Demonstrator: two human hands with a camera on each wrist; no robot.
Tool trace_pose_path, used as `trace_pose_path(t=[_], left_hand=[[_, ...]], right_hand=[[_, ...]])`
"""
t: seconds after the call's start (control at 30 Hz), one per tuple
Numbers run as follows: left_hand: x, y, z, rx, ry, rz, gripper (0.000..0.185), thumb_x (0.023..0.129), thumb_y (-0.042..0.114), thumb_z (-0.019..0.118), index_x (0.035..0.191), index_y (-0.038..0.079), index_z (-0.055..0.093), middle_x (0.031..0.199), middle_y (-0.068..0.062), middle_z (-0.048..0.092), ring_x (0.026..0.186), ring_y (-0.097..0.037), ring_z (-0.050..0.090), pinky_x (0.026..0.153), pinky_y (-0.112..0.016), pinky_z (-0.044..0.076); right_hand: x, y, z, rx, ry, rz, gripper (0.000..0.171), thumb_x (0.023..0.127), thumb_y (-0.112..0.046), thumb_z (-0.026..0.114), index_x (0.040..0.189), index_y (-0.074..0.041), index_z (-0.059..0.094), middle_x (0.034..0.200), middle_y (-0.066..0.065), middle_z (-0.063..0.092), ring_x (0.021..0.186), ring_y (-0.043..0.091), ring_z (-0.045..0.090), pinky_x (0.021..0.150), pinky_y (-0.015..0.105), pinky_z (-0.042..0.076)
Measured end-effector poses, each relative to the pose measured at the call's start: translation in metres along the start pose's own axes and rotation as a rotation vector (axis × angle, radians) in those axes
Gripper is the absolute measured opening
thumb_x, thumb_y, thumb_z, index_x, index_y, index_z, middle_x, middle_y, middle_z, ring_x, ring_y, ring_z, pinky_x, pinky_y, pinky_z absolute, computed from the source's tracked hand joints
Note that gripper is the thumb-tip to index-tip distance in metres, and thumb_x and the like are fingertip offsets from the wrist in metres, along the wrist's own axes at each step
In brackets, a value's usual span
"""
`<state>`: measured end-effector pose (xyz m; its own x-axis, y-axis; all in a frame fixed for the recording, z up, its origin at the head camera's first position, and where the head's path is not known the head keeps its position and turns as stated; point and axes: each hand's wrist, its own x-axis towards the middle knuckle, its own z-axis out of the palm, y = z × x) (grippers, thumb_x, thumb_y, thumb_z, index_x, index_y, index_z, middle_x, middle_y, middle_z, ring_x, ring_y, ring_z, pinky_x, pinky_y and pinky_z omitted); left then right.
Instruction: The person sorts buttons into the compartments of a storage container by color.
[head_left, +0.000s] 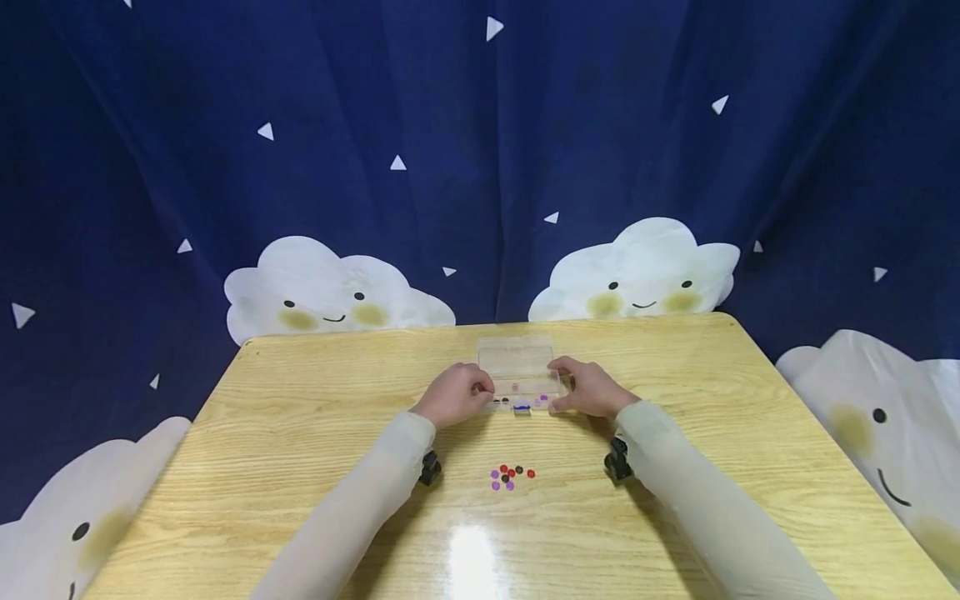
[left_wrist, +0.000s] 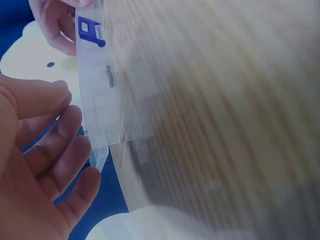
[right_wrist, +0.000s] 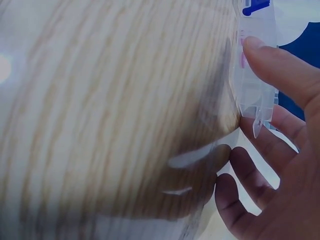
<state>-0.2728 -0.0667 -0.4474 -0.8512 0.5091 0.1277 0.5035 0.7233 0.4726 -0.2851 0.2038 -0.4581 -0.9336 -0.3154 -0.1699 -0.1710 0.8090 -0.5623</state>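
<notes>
While both hands bracket it, a clear box sits mid-table.
Table: pale wood (head_left: 300, 433), bearing everything.
Box: clear plastic box (head_left: 519, 371), likely light, stiff, slick and brittle; the short ends look best to hold.
Left hand: left hand (head_left: 456, 393) curls on the box's left end.
Right hand: right hand (head_left: 591, 389) pinches the right end.
Beads: loose beads (head_left: 508, 476) lie nearer the person.
Writing: blue latch mark (left_wrist: 90, 31); no readable text.

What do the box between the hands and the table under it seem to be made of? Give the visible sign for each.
Box: probably clear hard plastic, since the table and small coloured pieces show through its thin, glossy walls.
Table: wood or wood-look laminate with a glossy finish, shown by pale yellow grain lines and a bright light reflection.
</notes>
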Motion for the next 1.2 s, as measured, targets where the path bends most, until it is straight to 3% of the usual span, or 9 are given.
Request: trace_pose_path(t=[0.37, 0.7, 1.0, 1.2], left_hand=[[-0.024, 0.008, -0.001, 0.031, -0.021, 0.083, 0.013, 0.094, 0.015, 0.066, 0.102, 0.012, 0.076, 0.101, 0.003, 0.073, 0.096, -0.014, 0.064, 0.093, -0.033, 0.054], [-0.037, 0.018, 0.001, 0.059, -0.031, 0.184, 0.010, 0.092, 0.015, 0.067, 0.098, 0.014, 0.076, 0.096, 0.006, 0.070, 0.096, -0.013, 0.063, 0.087, -0.028, 0.054], [-0.049, 0.028, 0.006, 0.092, -0.169, 0.225, 0.008, 0.091, 0.019, 0.070, 0.096, 0.018, 0.076, 0.095, 0.008, 0.070, 0.091, -0.008, 0.061, 0.084, -0.024, 0.053], [-0.051, 0.032, 0.013, 0.130, -0.222, 0.244, 0.008, 0.090, 0.021, 0.070, 0.095, 0.022, 0.077, 0.096, 0.011, 0.070, 0.092, -0.005, 0.060, 0.086, -0.022, 0.052]], right_hand=[[-0.001, -0.003, -0.001, 0.028, -0.016, 0.008, 0.075, 0.081, -0.028, 0.082, 0.145, -0.013, 0.045, 0.147, 0.022, 0.049, 0.132, 0.042, 0.049, 0.110, 0.056, 0.041], [-0.001, -0.002, -0.001, 0.044, -0.013, 0.003, 0.075, 0.081, -0.027, 0.082, 0.145, -0.012, 0.044, 0.146, 0.023, 0.050, 0.131, 0.041, 0.050, 0.108, 0.055, 0.043], [-0.001, -0.005, -0.001, 0.029, -0.003, 0.005, 0.075, 0.081, -0.028, 0.082, 0.144, -0.013, 0.045, 0.145, 0.024, 0.051, 0.131, 0.042, 0.051, 0.108, 0.055, 0.043], [-0.001, -0.004, -0.002, 0.032, -0.002, -0.018, 0.075, 0.080, -0.027, 0.083, 0.143, -0.011, 0.045, 0.143, 0.024, 0.052, 0.129, 0.042, 0.051, 0.107, 0.056, 0.043]])
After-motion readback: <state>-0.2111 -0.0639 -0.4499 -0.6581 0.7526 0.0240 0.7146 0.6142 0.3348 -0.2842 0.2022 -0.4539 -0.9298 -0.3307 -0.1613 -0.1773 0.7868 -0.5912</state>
